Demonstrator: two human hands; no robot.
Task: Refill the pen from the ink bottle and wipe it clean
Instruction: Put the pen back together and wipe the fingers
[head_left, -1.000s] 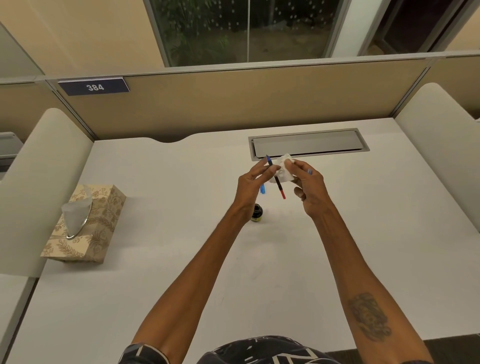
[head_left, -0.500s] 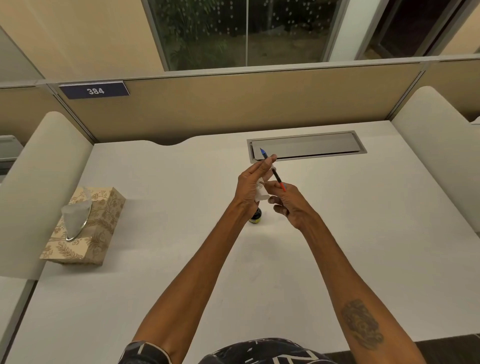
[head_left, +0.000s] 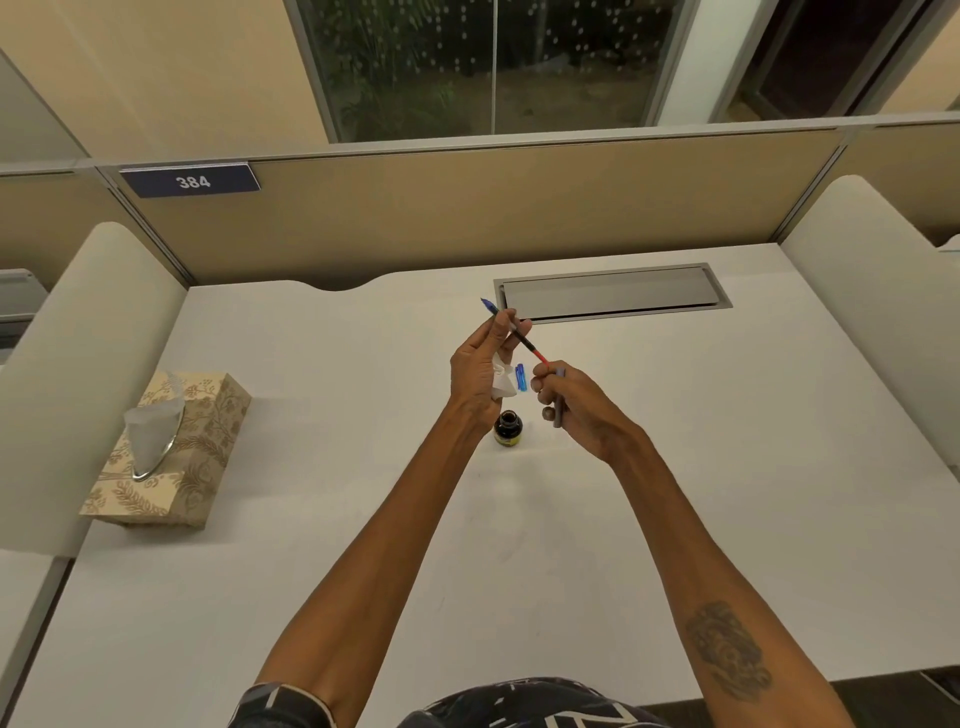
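Above the white bench, left grip pinches a thin blue-tipped black-and-red pen, crumpled white tissue tucked beneath; right grip clasps a grey pen barrel just right of the open dark ink bottle

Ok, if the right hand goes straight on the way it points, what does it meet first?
Likely the pen: its red end lies just up-left of the right hand, which holds the barrel. The left hand grips that pen. Depth is unclear, so it might pass beneath.
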